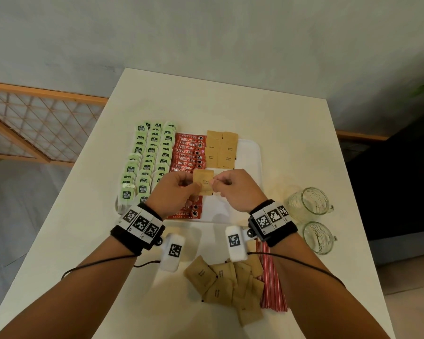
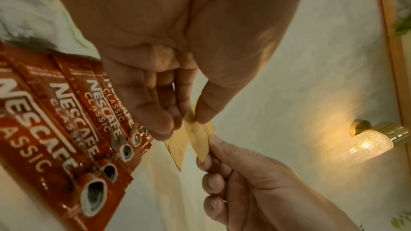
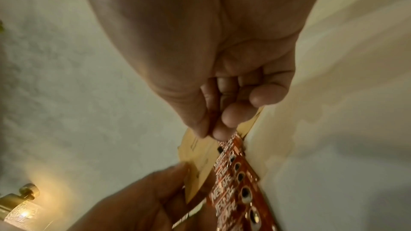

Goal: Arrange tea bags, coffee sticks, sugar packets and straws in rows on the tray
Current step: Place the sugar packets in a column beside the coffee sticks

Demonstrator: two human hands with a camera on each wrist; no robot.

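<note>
While both pinch it, left hand (image 1: 174, 189), right hand (image 1: 233, 189), sugar packet (image 1: 203, 183) upright (long axis away), above tray (image 1: 251, 152).

**Greens, reds and browns on a white tray**

The tea bags (image 1: 146, 165) are pale green with dark green labels lettered in white. The coffee sticks (image 1: 187, 152) are red with white lettering and a dark cup printed at one end. The sugar packets (image 1: 222, 149) are plain tan-brown with small dark print, as is the loose pile (image 1: 227, 285). The straws (image 1: 271, 287) are striped red and white. The tray (image 1: 250, 155) is white, the table (image 1: 218, 104) cream. The wristbands (image 1: 138, 222) are black, bearing black-and-white square codes.
</note>
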